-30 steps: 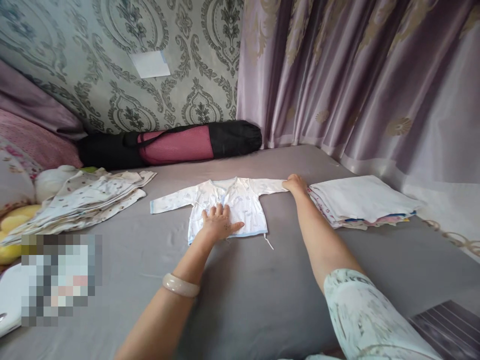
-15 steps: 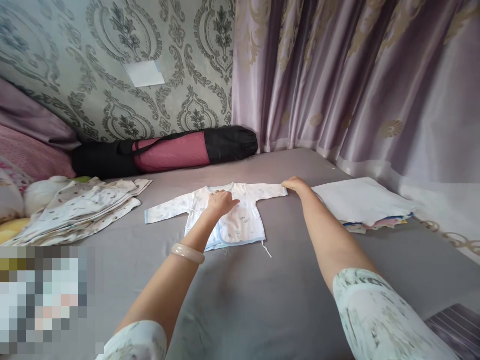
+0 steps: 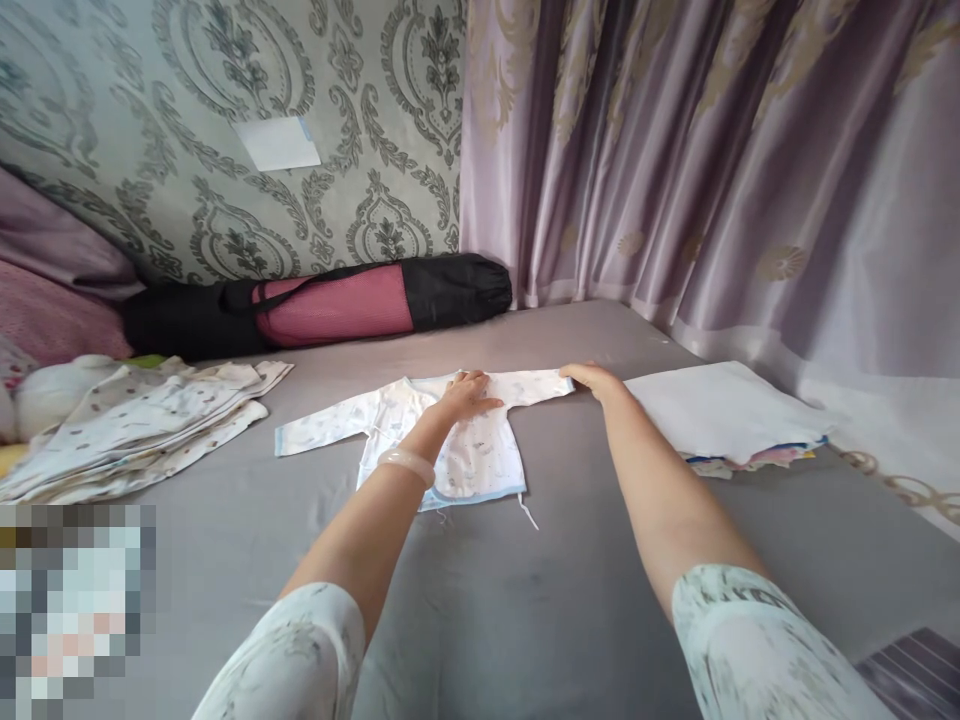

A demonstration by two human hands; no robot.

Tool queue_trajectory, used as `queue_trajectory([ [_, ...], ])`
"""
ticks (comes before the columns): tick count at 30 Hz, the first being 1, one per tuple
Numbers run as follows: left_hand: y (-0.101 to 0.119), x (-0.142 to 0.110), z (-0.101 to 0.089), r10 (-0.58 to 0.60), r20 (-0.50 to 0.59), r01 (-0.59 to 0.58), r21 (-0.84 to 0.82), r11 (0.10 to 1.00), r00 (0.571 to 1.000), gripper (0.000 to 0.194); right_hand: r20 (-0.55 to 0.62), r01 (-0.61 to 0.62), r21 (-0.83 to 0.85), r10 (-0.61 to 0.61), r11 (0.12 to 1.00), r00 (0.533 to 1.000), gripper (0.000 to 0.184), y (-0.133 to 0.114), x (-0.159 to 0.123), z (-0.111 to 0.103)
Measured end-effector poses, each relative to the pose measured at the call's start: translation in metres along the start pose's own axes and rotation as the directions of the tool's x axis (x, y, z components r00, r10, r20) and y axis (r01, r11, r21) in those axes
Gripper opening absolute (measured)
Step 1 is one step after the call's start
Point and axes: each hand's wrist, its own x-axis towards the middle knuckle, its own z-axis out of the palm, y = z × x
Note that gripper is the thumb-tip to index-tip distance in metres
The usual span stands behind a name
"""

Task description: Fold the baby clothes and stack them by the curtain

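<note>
A small white baby shirt with pale prints and light blue trim lies spread on the grey sheet, its two sleeves stretched out sideways. A thin tie trails from its lower right corner. My left hand rests flat on the upper chest by the right shoulder, fingers stretched and holding nothing; a pale bangle circles that wrist. At the cuff of the right sleeve, my right hand grips the edge between thumb and fingers, though the fingertips are partly hidden.
To the left is a pile of spotted cloths beside a white plush item. A stack of white cloth lies at the right. Along the patterned wall stretches a black and pink rolled bag. Purple curtains hang behind.
My left hand has slid right across the shirt from the neckline toward the right shoulder, and its fingers have flattened out. My right hand stays at the cuff. The view has shifted slightly.
</note>
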Motion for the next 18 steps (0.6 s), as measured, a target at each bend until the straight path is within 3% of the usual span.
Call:
queue_trajectory([
  [8,0.012,-0.003,-0.016,-0.084,0.1,0.088,-0.036,0.995,0.991,0.071,0.086,-0.057,0.319,0.031,0.946,0.996,0.011,-0.026,-0.024,-0.009],
  [11,0.014,-0.002,-0.022,-0.091,0.121,0.097,-0.047,0.994,0.989,0.071,0.156,-0.036,0.439,-0.037,0.898,0.987,0.012,-0.043,-0.035,-0.008],
  [14,0.014,-0.002,-0.024,-0.096,0.128,0.103,-0.051,0.993,0.987,0.076,0.23,-0.021,0.608,-0.151,0.793,0.961,0.017,-0.061,-0.047,-0.003],
  [18,0.011,0.0,-0.023,-0.092,0.124,0.101,-0.068,0.993,0.988,0.081,0.253,-0.005,0.732,-0.266,0.681,0.93,0.019,-0.083,-0.064,0.011],
])
